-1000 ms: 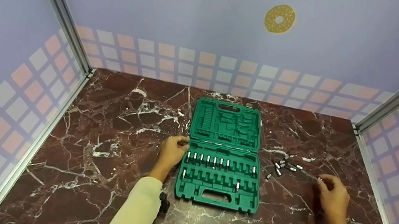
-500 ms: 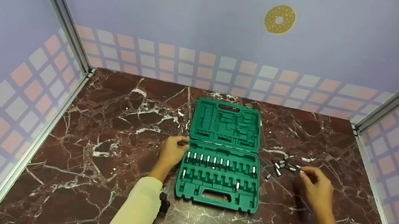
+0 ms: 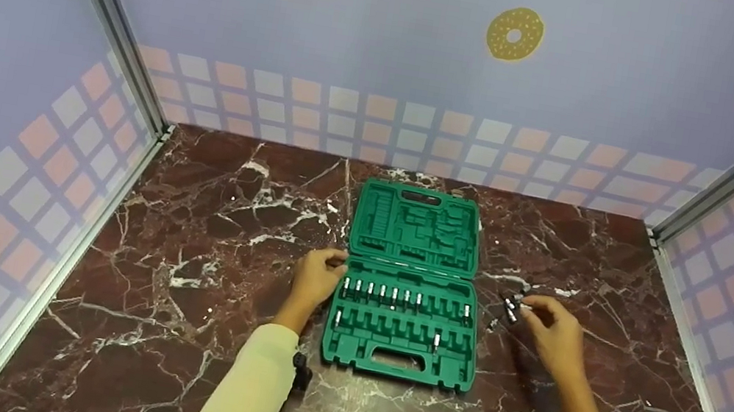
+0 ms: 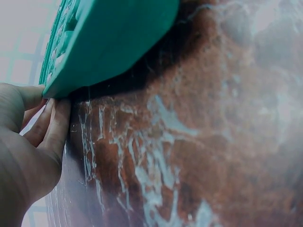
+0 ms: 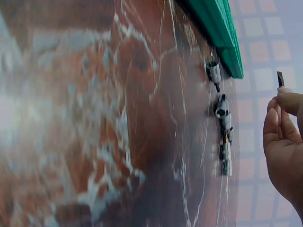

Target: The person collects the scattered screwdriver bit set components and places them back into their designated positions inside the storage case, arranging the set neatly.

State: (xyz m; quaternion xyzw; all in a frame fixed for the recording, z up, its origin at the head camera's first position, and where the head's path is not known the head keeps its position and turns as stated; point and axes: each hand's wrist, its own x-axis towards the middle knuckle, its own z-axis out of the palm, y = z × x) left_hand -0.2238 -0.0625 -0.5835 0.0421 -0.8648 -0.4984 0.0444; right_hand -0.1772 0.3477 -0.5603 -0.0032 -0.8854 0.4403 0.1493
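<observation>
A green tool case (image 3: 343, 346) lies unfolded on the marbled table, with several silver bit sockets (image 3: 394, 297) standing in the slots of its near half. My left hand (image 3: 318, 277) is at the case's left edge; in the left wrist view its thumb and fingers pinch the rim (image 4: 71, 78). Right of the case, my right hand (image 3: 555, 336) pinches a small bit socket (image 5: 280, 81) whose dark flat tip points up in the right wrist view. The socket's lower part is hidden by the fingers. Below that hand's level, more loose bit sockets (image 5: 221, 111) lie on the table.
The case's lid (image 3: 418, 222), with moulded recesses, lies flat behind the near half. One loose bit socket (image 5: 214, 72) is close to the case's right side. Patterned panels (image 3: 395, 39) enclose the table at the back and both sides.
My right hand has moved left from the right of the table to the loose pile and picked up a bit socket there, now lifted. My left hand stays at the case edge.
</observation>
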